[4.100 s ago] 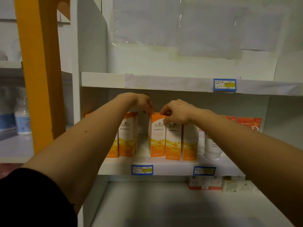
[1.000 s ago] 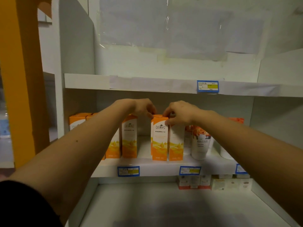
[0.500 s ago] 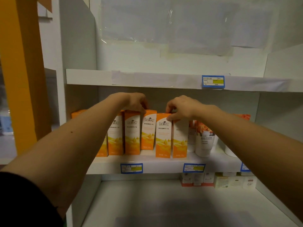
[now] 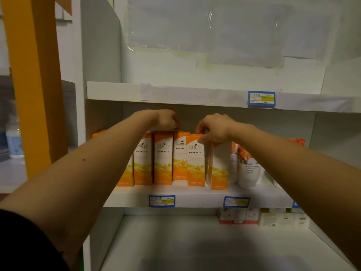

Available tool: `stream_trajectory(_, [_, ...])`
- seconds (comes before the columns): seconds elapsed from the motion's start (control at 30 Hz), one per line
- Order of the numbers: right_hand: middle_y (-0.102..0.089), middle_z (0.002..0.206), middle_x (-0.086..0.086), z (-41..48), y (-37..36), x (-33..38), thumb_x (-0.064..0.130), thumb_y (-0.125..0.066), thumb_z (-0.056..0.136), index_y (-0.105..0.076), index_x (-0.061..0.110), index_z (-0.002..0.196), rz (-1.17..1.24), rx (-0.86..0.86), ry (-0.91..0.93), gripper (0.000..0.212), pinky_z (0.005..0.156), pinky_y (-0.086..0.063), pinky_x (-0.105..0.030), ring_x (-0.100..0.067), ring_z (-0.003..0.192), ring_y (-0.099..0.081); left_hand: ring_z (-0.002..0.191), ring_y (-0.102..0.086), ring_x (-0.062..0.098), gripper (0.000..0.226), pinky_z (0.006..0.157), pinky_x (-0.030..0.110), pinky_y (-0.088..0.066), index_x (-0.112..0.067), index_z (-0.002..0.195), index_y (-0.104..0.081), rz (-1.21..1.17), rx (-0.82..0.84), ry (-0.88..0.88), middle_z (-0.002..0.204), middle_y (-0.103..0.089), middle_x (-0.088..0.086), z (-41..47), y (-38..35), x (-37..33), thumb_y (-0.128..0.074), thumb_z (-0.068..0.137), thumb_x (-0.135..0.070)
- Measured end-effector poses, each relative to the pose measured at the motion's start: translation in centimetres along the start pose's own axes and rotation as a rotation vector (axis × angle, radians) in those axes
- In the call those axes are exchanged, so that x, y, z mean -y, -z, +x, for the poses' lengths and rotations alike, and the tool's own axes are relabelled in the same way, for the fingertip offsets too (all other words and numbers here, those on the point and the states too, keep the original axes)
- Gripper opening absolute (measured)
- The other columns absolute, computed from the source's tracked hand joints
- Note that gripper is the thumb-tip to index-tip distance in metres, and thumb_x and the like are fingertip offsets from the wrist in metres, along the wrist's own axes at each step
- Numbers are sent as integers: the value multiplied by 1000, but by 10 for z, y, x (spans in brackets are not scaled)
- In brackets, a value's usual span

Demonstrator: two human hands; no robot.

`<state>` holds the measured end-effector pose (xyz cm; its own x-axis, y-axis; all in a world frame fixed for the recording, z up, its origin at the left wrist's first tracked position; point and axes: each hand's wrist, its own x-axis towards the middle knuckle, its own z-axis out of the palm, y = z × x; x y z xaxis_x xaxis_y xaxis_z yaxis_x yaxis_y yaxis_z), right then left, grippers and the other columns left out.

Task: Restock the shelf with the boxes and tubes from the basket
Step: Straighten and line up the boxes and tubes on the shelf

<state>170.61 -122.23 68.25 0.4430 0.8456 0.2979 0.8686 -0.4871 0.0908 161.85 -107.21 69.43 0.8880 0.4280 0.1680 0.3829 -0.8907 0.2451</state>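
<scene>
1. The fingers of the right hand [image 4: 214,129] are pinching the top edge of one orange box [image 4: 196,160], thumb on its front face and the other fingers curled over the top, so that hand is clamped on the box

2. The fingers of the left hand [image 4: 166,120] are curling down onto the tops of the boxes to the left; whether they are gripping one or only pressing on it I cannot tell, since the fingertips are hidden behind the knuckles

3. The held box is standing upright on the middle shelf [image 4: 195,198], a little ahead of the row of orange boxes [image 4: 163,159] on its left and touching another box [image 4: 219,167] on its right, which is turned slightly askew

4. Further right, white tubes [image 4: 249,171] are standing on the same shelf, just beside the skewed box

5. The step in hand looks like squaring the row: it is going best if the right hand slides the box back level with its neighbours while the left steadies the tops, keeping pressure low so none tips backward

6. The skewed box probably needs turning face-forward next, without nudging the tubes

7. The basket is not showing in this view
</scene>
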Motion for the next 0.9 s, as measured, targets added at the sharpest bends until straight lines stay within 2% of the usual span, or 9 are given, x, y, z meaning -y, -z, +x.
stream_trajectory(0.13, [-63,121,0,6,-3,7,38,-63,84,-63,25,116,75,-56,-2,34,96,-38,-36,-21,115,-55,115,-55,28,32,95,33,-43,-4,119,-61,-13,-67,-45,126,-60,13,-5,3,-1,-45,94,-15])
stream_trajectory(0.4, [-64,121,-1,12,-8,24,33,-65,83,-64,22,117,210,-66,-5,35,97,-44,-35,-20,113,-57,127,-48,26,37,105,34,-37,-8,130,-53,-4,-79,-81,139,-52,10,-10,7,4,-41,95,-11])
stream_trajectory(0.63, [-64,120,-2,6,-12,19,34,-66,83,-64,22,115,255,-115,-38,34,92,-50,-36,-21,110,-59,125,-50,25,37,99,30,-39,-7,130,-53,8,-82,-98,137,-53,11,-10,5,5,-44,94,-12])
stream_trajectory(0.8, [-61,127,-5,-6,3,-5,30,-55,91,-60,19,120,221,-136,-46,32,99,-47,-41,-23,114,-57,127,-48,26,39,104,32,-38,-6,132,-50,2,-78,-115,138,-52,10,-7,4,-7,-44,95,-15])
stream_trajectory(0.9, [-58,128,-7,-20,10,-24,24,-52,93,-57,16,125,196,-88,-80,33,99,-46,-36,-23,116,-55,119,-55,30,37,101,40,-44,-6,126,-56,-3,-37,-135,124,-59,10,-3,-2,-14,-46,94,-22])
